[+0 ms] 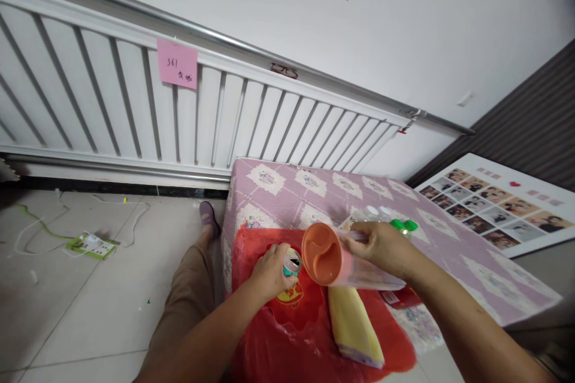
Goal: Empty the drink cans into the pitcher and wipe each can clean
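Note:
My left hand (271, 272) is wrapped around an opened drink can (291, 270), whose silver top with its dark mouth faces up toward me. In my right hand (381, 246) is the handle of a clear plastic pitcher (375, 277), tipped on its side. Its orange lid (321, 254) points left, close beside the can; whether the two touch I cannot tell. Under both hands lies a red plastic sheet (287, 350) with a yellow printed figure. A folded yellow cloth (354, 326) rests on it below the pitcher.
Bottles with green caps (403, 225) and clear ones with white caps (371, 213) stand behind my right hand on the patterned tablecloth (309, 182). A photo board (557, 197) leans at right. A white radiator (265, 114) runs behind the table. Cables and a green item (92, 245) lie on the floor.

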A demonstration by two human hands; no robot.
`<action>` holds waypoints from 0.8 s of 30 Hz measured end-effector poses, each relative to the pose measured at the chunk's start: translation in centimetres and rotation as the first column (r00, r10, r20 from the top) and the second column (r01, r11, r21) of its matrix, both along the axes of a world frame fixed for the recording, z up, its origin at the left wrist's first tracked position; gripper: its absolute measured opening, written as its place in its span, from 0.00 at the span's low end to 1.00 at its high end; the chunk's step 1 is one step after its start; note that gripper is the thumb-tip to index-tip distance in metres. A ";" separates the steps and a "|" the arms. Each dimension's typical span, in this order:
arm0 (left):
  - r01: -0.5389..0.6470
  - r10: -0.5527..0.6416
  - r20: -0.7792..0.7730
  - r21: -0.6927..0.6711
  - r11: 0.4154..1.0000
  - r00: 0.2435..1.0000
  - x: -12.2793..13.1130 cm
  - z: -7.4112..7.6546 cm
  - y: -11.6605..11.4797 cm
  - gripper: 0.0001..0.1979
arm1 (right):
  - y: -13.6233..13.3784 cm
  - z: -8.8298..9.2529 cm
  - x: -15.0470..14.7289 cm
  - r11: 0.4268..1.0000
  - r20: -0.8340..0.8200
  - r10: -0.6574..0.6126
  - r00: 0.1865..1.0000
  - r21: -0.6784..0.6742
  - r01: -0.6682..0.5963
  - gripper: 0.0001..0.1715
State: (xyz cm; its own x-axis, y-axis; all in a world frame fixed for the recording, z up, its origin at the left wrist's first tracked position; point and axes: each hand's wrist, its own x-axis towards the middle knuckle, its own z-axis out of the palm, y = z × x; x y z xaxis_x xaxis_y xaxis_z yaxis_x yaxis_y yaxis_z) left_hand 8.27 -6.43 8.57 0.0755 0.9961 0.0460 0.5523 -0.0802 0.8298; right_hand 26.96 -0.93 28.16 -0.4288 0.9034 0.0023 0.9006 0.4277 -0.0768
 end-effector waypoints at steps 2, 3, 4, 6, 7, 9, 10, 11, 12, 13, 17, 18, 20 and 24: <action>0.001 -0.001 0.004 0.003 1.000 1.000 0.0 0.0 0.0 0.32 | 0.0 0.0 -0.1 1.000 0.001 0.005 1.000 0.003 -0.005 0.15; 0.001 -0.001 0.006 0.003 1.000 1.000 0.0 0.0 -0.1 0.32 | 0.0 0.1 -0.1 1.000 0.003 0.006 1.000 0.004 -0.006 0.15; 0.002 -0.002 0.008 0.004 1.000 1.000 0.0 0.0 -0.1 0.32 | 0.0 0.1 -0.1 1.000 0.003 0.006 1.000 0.004 -0.006 0.15; 0.003 -0.003 0.011 0.003 1.000 1.000 0.0 0.1 -0.1 0.32 | 0.0 0.1 -0.2 1.000 0.001 0.002 1.000 0.001 -0.002 0.14; 0.004 -0.004 0.013 0.003 1.000 1.000 0.0 0.1 -0.1 0.32 | -0.1 0.2 -0.2 1.000 -0.001 0.000 1.000 -0.002 0.000 0.14; 0.004 -0.004 0.016 0.003 1.000 1.000 -0.1 0.1 -0.1 0.32 | -0.1 0.2 -0.3 1.000 0.001 -0.004 1.000 -0.008 0.004 0.14; 0.004 -0.004 0.018 0.004 1.000 1.000 -0.1 0.1 -0.1 0.32 | -0.1 0.3 -0.3 1.000 0.004 -0.006 1.000 -0.010 0.006 0.14; 0.004 -0.004 0.021 0.005 1.000 1.000 -0.1 0.1 -0.1 0.32 | -0.2 0.3 -0.3 1.000 0.005 -0.006 1.000 -0.009 0.006 0.13; 0.004 -0.004 0.023 0.005 1.000 1.000 -0.1 0.2 -0.1 0.32 | -0.2 0.3 -0.3 1.000 0.005 -0.007 1.000 -0.005 0.007 0.13; 0.004 -0.004 0.025 0.007 1.000 1.000 -0.1 0.2 -0.1 0.32 | -0.2 0.4 -0.3 1.000 0.001 -0.008 1.000 -0.001 0.008 0.13; 0.004 -0.004 0.032 0.011 1.000 0.999 -0.1 0.3 -0.2 0.32 | -0.3 0.4 -0.3 1.000 -0.027 0.009 1.000 0.008 -0.009 0.13; 0.003 -0.004 0.033 0.012 1.000 0.999 -0.1 0.3 -0.2 0.31 | -0.3 0.4 -0.3 1.000 -0.027 0.013 1.000 0.008 -0.013 0.13; 0.002 -0.002 0.034 0.013 1.000 0.999 -0.1 0.3 -0.2 0.31 | -0.3 0.4 -0.3 1.000 -0.021 0.016 1.000 0.009 -0.016 0.14; -0.002 0.001 0.038 0.012 1.000 0.999 -0.1 0.3 -0.2 0.32 | -0.3 0.5 -0.3 1.000 -0.006 0.017 1.000 0.012 -0.017 0.14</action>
State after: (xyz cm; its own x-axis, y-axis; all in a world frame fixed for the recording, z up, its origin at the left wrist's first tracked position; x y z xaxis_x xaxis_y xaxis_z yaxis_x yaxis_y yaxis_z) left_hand 8.17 -6.60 8.84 0.0719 0.9956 0.0604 0.5208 -0.0891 0.8490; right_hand 26.62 -1.18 28.63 -0.4439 0.8959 0.0162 0.8928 0.4437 -0.0773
